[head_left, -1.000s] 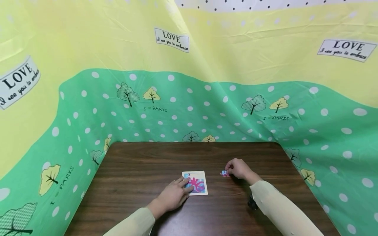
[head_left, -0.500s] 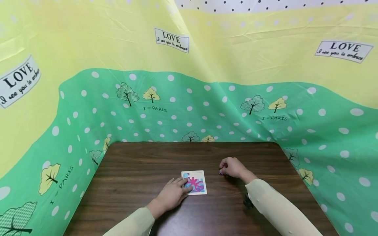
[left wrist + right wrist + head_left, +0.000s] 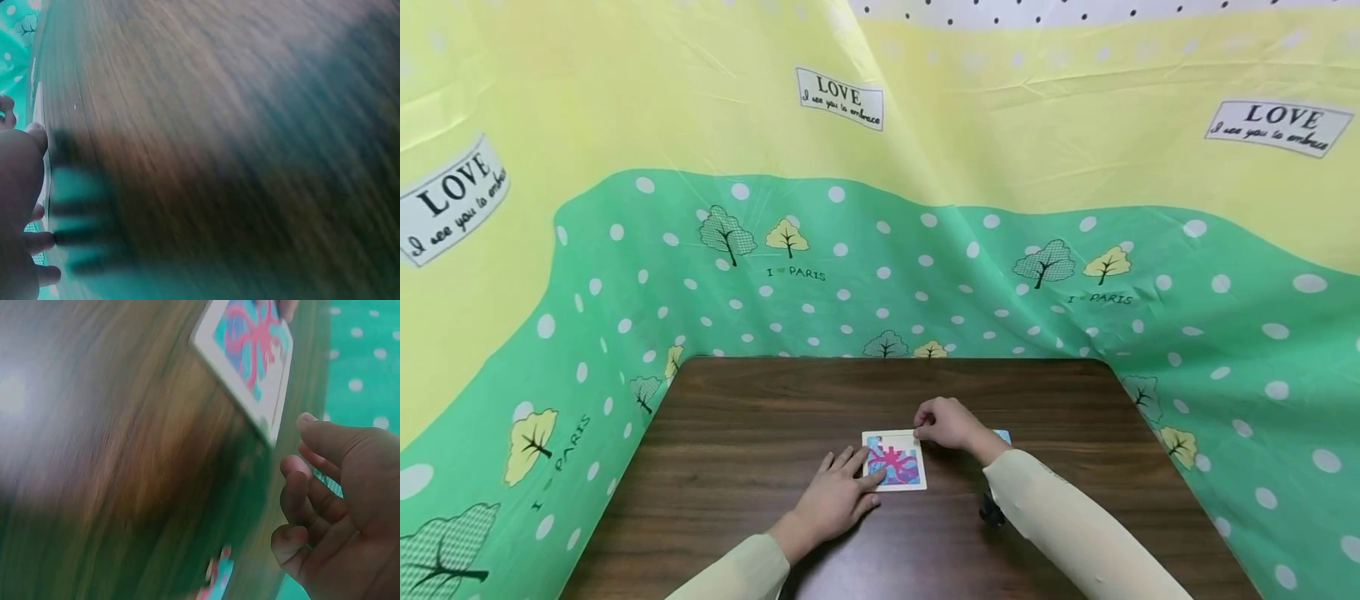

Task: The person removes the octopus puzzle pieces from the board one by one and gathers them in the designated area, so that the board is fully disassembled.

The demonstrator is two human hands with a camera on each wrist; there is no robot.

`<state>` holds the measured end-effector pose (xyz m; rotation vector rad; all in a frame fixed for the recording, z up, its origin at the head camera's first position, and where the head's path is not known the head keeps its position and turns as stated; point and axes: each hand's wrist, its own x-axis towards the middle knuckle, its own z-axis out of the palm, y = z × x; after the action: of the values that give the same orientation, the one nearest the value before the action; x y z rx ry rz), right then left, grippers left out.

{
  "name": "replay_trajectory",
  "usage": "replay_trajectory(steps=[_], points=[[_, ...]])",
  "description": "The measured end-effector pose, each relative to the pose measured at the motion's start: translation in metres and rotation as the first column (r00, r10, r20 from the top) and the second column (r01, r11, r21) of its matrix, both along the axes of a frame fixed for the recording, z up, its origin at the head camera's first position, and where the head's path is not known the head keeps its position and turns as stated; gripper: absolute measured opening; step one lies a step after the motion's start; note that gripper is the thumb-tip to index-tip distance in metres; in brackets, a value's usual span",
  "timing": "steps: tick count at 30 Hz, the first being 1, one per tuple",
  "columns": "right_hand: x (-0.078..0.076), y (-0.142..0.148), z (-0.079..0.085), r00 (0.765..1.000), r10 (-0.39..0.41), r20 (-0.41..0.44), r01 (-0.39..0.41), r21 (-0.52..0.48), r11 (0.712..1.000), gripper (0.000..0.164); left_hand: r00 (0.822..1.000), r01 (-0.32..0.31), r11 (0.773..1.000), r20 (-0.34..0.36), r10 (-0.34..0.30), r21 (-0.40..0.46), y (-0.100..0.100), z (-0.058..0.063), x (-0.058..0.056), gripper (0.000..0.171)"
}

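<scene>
A small jigsaw puzzle with a pale frame [image 3: 922,475] and a pink and blue octopus-like picture lies on the wooden table. My left hand [image 3: 833,502] rests with spread, fairly straight fingers on its left side. In the left wrist view, that hand [image 3: 19,206] is at the left edge. My right hand [image 3: 951,425] is at the frame's upper right corner, thumb and index finger close together in a pinch. Whatever puzzle piece they hold is hidden in both views. In the right wrist view, the right hand [image 3: 337,494] has its other fingers curled.
Blue and pink puzzle material [image 3: 217,578] lies on the table right of the frame, partly behind my right wrist in the head view. The dark wooden table [image 3: 760,400] meets a green and yellow patterned curtain [image 3: 850,300] at its back and sides.
My right hand has moved left from the loose puzzle pieces to the puzzle's upper right corner. Blue puzzle material now shows behind the wrist. My left hand stays on the puzzle.
</scene>
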<state>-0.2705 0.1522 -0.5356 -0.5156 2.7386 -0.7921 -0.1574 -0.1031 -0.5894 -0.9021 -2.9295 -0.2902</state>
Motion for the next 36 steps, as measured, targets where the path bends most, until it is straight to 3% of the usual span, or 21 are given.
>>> replay_trajectory(steps=[6, 19, 30, 36], points=[[0.005, -0.025, -0.006, 0.997, 0.081, -0.005, -0.081, -0.022, 0.996, 0.005, 0.999, -0.029, 1.0, 0.026, 0.029, 0.0, -0.002, 0.0, 0.002, 0.045], [0.013, -0.059, -0.012, 0.996, 0.093, 0.015, -0.092, -0.034, 0.995, 0.008, 0.998, -0.014, 1.0, 0.063, 0.015, -0.019, -0.004, 0.0, 0.0, 0.046], [0.017, -0.07, -0.01, 0.997, 0.079, -0.019, -0.079, -0.02, 0.997, 0.011, 0.998, 0.001, 0.999, 0.061, 0.001, -0.044, -0.005, -0.002, -0.003, 0.047], [0.017, -0.071, -0.012, 0.998, 0.067, -0.004, -0.067, -0.033, 0.997, 0.02, 0.998, 0.007, 0.999, 0.055, -0.004, -0.043, -0.004, -0.001, -0.002, 0.047]])
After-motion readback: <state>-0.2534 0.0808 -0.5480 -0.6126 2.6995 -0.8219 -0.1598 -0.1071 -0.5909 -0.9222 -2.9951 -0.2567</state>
